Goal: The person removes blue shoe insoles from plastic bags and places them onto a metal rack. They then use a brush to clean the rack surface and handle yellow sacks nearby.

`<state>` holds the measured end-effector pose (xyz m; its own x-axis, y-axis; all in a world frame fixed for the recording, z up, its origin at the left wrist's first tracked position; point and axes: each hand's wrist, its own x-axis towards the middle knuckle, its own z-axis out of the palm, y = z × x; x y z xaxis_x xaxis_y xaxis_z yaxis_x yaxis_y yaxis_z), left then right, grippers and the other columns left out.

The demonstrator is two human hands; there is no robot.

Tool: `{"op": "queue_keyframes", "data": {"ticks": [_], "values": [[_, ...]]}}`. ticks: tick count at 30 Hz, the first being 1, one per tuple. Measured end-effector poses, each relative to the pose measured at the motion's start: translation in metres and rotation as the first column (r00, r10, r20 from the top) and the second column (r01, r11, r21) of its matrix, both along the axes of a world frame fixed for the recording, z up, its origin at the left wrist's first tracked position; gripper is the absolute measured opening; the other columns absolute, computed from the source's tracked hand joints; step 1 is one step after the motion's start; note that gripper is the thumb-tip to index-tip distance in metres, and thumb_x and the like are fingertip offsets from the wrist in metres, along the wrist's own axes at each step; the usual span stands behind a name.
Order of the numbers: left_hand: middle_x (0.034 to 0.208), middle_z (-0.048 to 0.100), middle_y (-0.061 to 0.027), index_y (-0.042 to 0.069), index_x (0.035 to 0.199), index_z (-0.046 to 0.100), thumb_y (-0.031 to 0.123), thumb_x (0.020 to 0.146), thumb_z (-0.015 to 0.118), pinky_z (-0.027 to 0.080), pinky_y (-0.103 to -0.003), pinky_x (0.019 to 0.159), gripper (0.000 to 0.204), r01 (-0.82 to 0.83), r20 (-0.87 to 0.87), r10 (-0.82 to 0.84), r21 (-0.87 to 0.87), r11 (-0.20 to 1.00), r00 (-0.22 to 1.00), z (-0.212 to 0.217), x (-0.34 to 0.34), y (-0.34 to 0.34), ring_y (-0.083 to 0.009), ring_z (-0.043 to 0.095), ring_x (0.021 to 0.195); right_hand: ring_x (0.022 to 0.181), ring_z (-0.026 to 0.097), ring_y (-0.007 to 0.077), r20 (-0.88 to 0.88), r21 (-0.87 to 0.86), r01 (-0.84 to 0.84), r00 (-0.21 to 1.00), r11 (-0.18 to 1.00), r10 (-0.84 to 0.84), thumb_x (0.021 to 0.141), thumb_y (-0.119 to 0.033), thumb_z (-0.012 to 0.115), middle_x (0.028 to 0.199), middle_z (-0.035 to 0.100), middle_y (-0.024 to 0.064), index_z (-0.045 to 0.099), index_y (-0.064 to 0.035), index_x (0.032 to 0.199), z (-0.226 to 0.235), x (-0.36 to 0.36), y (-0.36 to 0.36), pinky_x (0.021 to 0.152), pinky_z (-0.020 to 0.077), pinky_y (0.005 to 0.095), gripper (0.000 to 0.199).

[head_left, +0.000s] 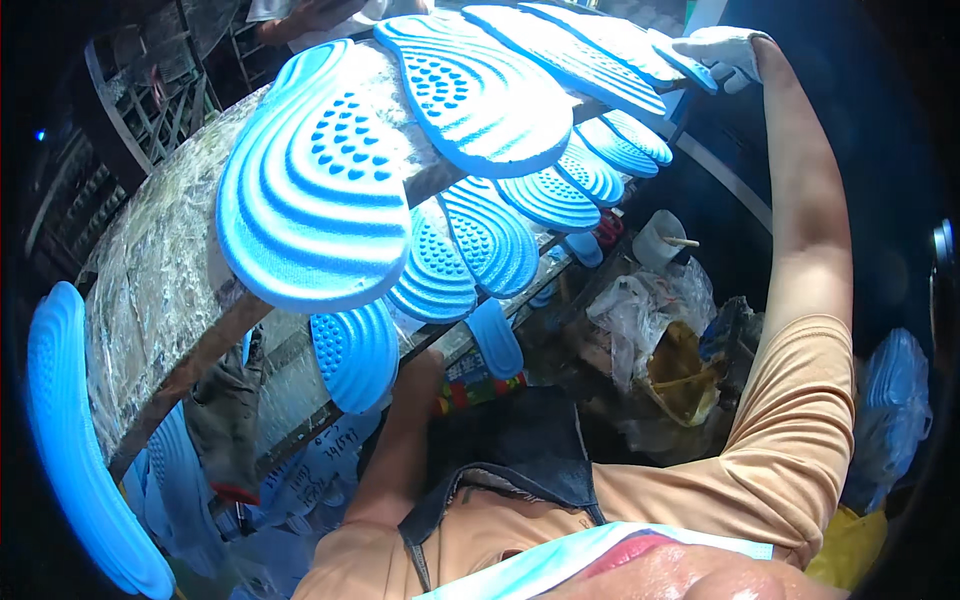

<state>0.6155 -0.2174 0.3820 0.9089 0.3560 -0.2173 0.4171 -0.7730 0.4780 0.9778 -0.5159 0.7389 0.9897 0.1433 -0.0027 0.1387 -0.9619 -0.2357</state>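
gloved right hand [722,50] on far blue insoles [590,50]; left hand hidden

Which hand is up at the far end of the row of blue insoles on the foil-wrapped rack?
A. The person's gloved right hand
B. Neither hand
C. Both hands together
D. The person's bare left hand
A: the right hand, in a white glove, rests at the far end of the row of blue insoles, while the left arm reaches low under the rack with its hand hidden.
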Motion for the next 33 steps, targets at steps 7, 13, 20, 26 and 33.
{"op": "queue_keyframes", "data": {"ticks": [7, 13, 20, 26, 33], "values": [[0.091, 0.066, -0.0239, -0.002, 0.092, 0.064, 0.022, 0.085, 0.056, 0.051, -0.049, 0.076, 0.026, -0.098, 0.307, 0.035, 0.192, 0.977, 0.951, -0.044, 0.001, 0.0, -0.0397, 0.065, 0.082, 0.135, 0.04, 0.0366, 0.101, -0.133, -0.144, 0.982, 0.981, 0.158, 0.075, -0.042, 0.077, 0.151, 0.035, 0.0213, 0.023, -0.0131, 0.153, -0.009, -0.021, 0.006, 0.107, 0.0428, 0.0474, 0.099], [0.084, 0.066, -0.0212, -0.002, 0.09, 0.063, 0.02, 0.081, 0.059, 0.052, -0.048, 0.074, 0.025, -0.171, 0.486, -0.014, 0.333, 0.927, 0.874, -0.06, 0.004, 0.001, -0.0399, 0.065, 0.081, 0.135, 0.04, 0.0352, 0.164, -0.217, -0.32, 0.919, 0.922, 0.358, 0.074, -0.023, 0.072, 0.152, 0.034, 0.0199, 0.019, -0.0126, 0.154, -0.001, -0.004, -0.023, 0.11, 0.0403, 0.0439, 0.096], [0.097, 0.065, -0.0262, -0.004, 0.1, 0.062, 0.019, 0.079, 0.061, 0.05, -0.051, 0.085, 0.032, -0.191, 0.318, 0.119, 0.207, 0.959, 0.94, -0.058, 0.007, 0.001, -0.0428, 0.064, 0.091, 0.12, 0.056, 0.037, 0.438, -0.294, 0.119, 0.898, 0.948, 0.024, 0.078, -0.028, 0.067, 0.131, 0.057, 0.0222, 0.046, -0.0065, 0.14, -0.023, 0.009, -0.027, 0.101, 0.0464, 0.0416, 0.068], [0.123, 0.057, -0.0279, -0.001, 0.129, 0.049, 0.017, 0.075, 0.06, 0.038, -0.061, 0.098, 0.058, -0.213, 0.384, 0.133, 0.175, 0.961, 0.914, -0.076, 0.008, 0.004, -0.0461, 0.053, 0.115, 0.116, 0.061, 0.0337, 0.523, -0.181, 0.263, 0.842, 0.948, -0.134, 0.094, -0.029, 0.05, 0.125, 0.063, 0.0188, 0.065, -0.0055, 0.122, -0.041, -0.003, -0.021, 0.096, 0.0494, 0.0435, 0.039], [0.122, 0.059, -0.025, -0.003, 0.13, 0.051, 0.017, 0.082, 0.06, 0.042, -0.05, 0.098, 0.052, -0.164, 0.584, 0.103, 0.052, 0.985, 0.805, -0.082, 0.001, 0.022, -0.0403, 0.056, 0.114, 0.108, 0.062, 0.0402, 0.625, -0.327, -0.026, 0.744, 0.945, 0.237, 0.093, -0.033, 0.054, 0.114, 0.066, 0.0207, 0.064, -0.0021, 0.11, -0.041, -0.05, -0.039, 0.093, 0.0487, 0.0472, 0.037]]}}
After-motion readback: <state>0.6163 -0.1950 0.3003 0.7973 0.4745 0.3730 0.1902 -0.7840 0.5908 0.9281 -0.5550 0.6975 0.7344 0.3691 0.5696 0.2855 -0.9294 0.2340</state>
